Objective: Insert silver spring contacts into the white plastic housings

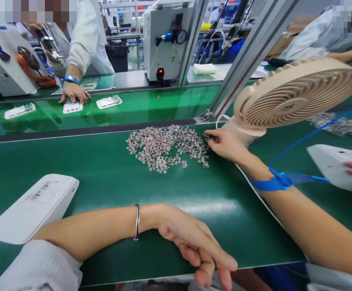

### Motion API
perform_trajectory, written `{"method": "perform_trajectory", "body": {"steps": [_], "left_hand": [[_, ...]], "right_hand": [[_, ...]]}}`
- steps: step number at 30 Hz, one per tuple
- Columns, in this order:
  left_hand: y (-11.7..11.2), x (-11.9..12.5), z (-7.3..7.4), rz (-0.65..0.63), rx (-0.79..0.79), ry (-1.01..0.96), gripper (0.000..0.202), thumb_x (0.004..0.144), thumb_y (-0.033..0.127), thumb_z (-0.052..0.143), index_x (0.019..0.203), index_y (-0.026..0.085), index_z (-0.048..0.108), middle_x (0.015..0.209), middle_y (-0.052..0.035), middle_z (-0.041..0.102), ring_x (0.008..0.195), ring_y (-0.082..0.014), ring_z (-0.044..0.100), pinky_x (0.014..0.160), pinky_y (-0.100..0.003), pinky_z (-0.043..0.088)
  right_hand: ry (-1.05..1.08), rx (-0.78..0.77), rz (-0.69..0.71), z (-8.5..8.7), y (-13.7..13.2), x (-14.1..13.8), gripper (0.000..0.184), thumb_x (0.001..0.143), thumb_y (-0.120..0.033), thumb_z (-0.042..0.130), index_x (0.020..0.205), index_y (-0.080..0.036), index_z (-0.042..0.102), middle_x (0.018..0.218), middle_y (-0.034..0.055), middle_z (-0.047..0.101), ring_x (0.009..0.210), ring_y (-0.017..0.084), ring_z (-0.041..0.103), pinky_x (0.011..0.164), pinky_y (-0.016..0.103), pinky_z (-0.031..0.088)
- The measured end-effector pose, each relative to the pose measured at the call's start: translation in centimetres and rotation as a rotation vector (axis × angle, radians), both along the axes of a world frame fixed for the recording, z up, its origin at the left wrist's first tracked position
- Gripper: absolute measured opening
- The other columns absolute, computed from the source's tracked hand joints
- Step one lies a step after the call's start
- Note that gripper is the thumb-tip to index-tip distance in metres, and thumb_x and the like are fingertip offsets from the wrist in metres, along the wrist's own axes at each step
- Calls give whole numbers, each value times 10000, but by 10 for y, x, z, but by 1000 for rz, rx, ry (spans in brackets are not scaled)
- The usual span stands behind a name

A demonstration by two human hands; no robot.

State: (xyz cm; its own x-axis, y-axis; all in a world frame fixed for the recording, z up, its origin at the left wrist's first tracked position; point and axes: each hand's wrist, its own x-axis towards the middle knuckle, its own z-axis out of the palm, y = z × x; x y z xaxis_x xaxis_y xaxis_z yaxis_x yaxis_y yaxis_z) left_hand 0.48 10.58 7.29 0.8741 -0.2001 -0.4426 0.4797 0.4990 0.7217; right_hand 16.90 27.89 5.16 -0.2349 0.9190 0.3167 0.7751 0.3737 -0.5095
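Note:
My left hand [194,244] hangs over the near edge of the green work surface [109,178], palm down. Its fingers are loosely bent and apart, with nothing seen in them. A metal bracelet [137,222] circles that wrist. My right hand [226,144] is at the right end of a pile of small shiny metal parts [164,145], beside the base of a beige fan [291,101]. Thumb and index finger close around a small dark spot, too little to name. A blue wrist strap [273,184] with a cord is on this wrist. Left of my left forearm lies a white plastic housing [33,206].
Behind a low ledge, a co-worker's hand [74,93] touches one of several white housings [109,102] on a green belt. A metal post [242,52] rises behind the fan. At the right edge another person's fingers hold a white housing [333,165].

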Motion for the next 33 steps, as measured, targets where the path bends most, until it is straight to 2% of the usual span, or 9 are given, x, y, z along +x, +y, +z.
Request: {"method": "perform_trajectory", "body": {"steps": [4, 9, 13, 18, 25, 26, 28, 31, 33], "left_hand": [[0, 2, 2, 11, -5, 25, 274, 900, 304, 405, 760, 149, 581, 529, -2, 589, 376, -49, 310, 397, -159, 228], [0, 0, 1, 37, 2, 2, 265, 897, 306, 410, 770, 143, 577, 542, -6, 599, 374, -48, 311, 390, -167, 223], [-1, -1, -2, 44, 1, -28, 264, 879, 335, 428, 788, 143, 584, 578, -17, 618, 380, -50, 300, 395, -176, 232], [0, -1, -6, 66, -9, -48, 238, 862, 343, 458, 801, 155, 590, 601, -18, 629, 380, -52, 298, 380, -180, 209], [-2, -1, -1, 73, -47, -21, 218, 855, 322, 475, 799, 152, 600, 598, -18, 641, 368, -36, 303, 394, -164, 245], [-3, -2, 1, 108, -46, 2, 209, 841, 308, 493, 785, 142, 607, 592, -27, 640, 367, -35, 316, 391, -161, 252], [-3, -3, 5, 328, -1, 52, 174, 793, 267, 552, 749, 112, 618, 582, -48, 635, 374, -38, 351, 378, -158, 256], [5, -8, 7, 890, 126, 94, 153, 792, 249, 547, 744, 108, 584, 580, -26, 607, 387, -27, 365, 368, -145, 227], [14, -14, 7, 1169, 182, 91, 161, 858, 250, 446, 824, 127, 545, 607, 2, 589, 393, -9, 346, 382, -129, 222]], "right_hand": [[-64, -13, 75, 0, 8, -15, 174, 582, -109, 503, 610, -224, 630, 580, 8, 586, 609, 204, 569, 657, 344, 466], [271, -5, 21, 16, 9, -21, 82, 660, -178, 549, 589, -211, 570, 532, -5, 557, 549, 175, 550, 542, 303, 451], [476, -19, 18, 24, 7, -19, 79, 650, -128, 570, 631, -202, 588, 607, 5, 600, 618, 181, 593, 593, 315, 485], [423, 34, -60, 18, 11, -19, 163, 591, -61, 570, 675, -187, 630, 613, -2, 585, 602, 182, 569, 590, 329, 481], [415, 9, -56, 15, 8, -21, 88, 614, -104, 559, 604, -190, 577, 558, -8, 554, 553, 150, 527, 564, 294, 455], [416, 7, -51, 16, 4, -21, 78, 618, -118, 559, 596, -192, 572, 555, -8, 552, 550, 147, 522, 560, 291, 453], [428, 7, -28, 19, -7, -20, 56, 626, -155, 570, 588, -197, 569, 556, -6, 549, 545, 144, 516, 555, 291, 451], [479, 7, 50, 25, -34, -23, 22, 634, -226, 604, 639, -206, 594, 596, -3, 565, 559, 147, 522, 556, 296, 453], [521, -28, 126, 28, -55, -26, 73, 647, -270, 613, 694, -215, 614, 642, 0, 589, 593, 155, 542, 571, 302, 463]]}}
